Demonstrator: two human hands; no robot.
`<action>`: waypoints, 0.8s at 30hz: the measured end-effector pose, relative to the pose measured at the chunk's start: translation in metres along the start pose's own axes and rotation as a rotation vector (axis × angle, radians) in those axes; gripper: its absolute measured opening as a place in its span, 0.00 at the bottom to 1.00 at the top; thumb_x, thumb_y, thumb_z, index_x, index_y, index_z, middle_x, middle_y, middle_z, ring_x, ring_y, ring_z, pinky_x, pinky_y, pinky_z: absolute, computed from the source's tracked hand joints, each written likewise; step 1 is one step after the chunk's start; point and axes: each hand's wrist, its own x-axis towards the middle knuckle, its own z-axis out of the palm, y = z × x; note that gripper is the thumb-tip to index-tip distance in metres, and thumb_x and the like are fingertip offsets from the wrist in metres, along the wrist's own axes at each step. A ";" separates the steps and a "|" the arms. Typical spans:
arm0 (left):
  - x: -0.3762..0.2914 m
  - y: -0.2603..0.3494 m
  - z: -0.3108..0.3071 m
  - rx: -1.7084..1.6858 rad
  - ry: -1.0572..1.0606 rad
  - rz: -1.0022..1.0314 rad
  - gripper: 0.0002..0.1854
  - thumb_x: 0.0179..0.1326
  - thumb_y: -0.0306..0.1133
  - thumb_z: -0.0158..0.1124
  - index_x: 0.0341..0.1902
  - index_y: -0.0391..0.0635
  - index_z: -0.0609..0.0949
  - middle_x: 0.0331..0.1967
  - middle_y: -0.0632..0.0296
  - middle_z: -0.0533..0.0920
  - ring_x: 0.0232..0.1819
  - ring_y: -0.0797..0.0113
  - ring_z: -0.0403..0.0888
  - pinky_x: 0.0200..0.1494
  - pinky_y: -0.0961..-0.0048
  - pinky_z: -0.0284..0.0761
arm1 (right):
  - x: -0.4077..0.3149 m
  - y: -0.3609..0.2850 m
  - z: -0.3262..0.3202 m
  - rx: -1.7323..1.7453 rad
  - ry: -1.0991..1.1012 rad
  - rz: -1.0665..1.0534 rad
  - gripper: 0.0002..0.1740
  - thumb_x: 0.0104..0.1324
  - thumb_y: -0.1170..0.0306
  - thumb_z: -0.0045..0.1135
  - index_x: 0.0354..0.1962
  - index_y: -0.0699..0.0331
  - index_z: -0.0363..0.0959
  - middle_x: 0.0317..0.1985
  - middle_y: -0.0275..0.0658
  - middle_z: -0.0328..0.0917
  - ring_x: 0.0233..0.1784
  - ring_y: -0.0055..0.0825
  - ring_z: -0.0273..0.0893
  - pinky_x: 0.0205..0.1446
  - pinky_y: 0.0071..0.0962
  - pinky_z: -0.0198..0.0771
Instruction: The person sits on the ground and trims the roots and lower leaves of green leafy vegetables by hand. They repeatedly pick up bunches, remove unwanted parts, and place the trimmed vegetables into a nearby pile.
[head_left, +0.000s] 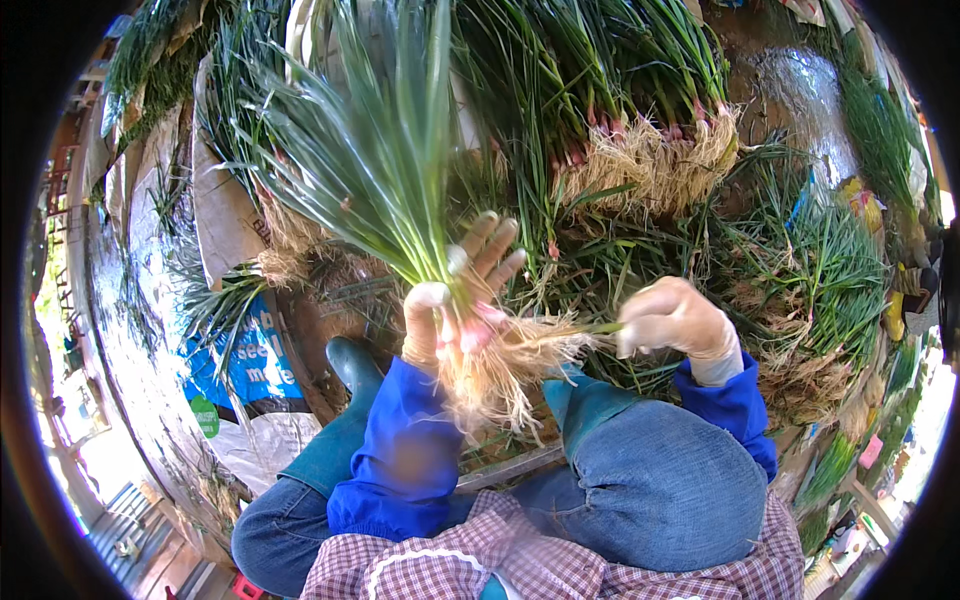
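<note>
My left hand (435, 322) holds a bunch of spring onions (420, 240) around the lower stems. Its thumb lies across them, and several fingers stick out beyond. The long green leaves fan away from me, partly blurred. Pinkish bulbs (474, 335) and pale, stringy roots (502, 375) hang below the grip. To the right of the roots, my right hand (671, 322) pinches the end of a thin green leaf or stem (604, 328) with fingers curled. That strand reaches towards the root mass; whether it is attached there cannot be told. Both hands appear covered by thin gloves.
A row of rooted onion bunches (645, 165) lies ahead. Loose leaves (600, 277) litter the ground, with another onion heap (817, 300) at right. A blue-and-white printed sack (247, 367) and smaller bunches (285, 262) lie left. My boots (356, 375) and knees (667, 480) flank the work.
</note>
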 end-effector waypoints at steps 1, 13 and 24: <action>0.003 -0.005 -0.006 -0.056 -0.065 0.124 0.28 0.45 0.38 0.63 0.54 0.48 0.74 0.66 0.50 0.68 0.70 0.50 0.60 0.71 0.46 0.54 | -0.010 0.001 -0.005 0.032 0.069 -0.038 0.12 0.62 0.71 0.54 0.23 0.66 0.81 0.20 0.32 0.77 0.18 0.14 0.67 0.23 0.18 0.62; 0.012 0.056 -0.012 0.097 0.093 0.096 0.18 0.56 0.30 0.60 0.49 0.42 0.68 0.27 0.71 0.68 0.28 0.79 0.69 0.46 0.71 0.75 | -0.022 -0.006 -0.002 0.108 -0.058 0.205 0.22 0.66 0.55 0.54 0.31 0.70 0.77 0.18 0.36 0.74 0.20 0.23 0.73 0.26 0.20 0.67; 0.006 0.049 0.053 0.034 -0.077 0.122 0.24 0.53 0.30 0.62 0.54 0.43 0.67 0.24 0.70 0.69 0.27 0.73 0.73 0.50 0.63 0.80 | 0.118 -0.012 -0.109 -1.021 0.834 0.440 0.22 0.63 0.47 0.51 0.30 0.58 0.77 0.28 0.38 0.74 0.31 0.34 0.76 0.40 0.37 0.73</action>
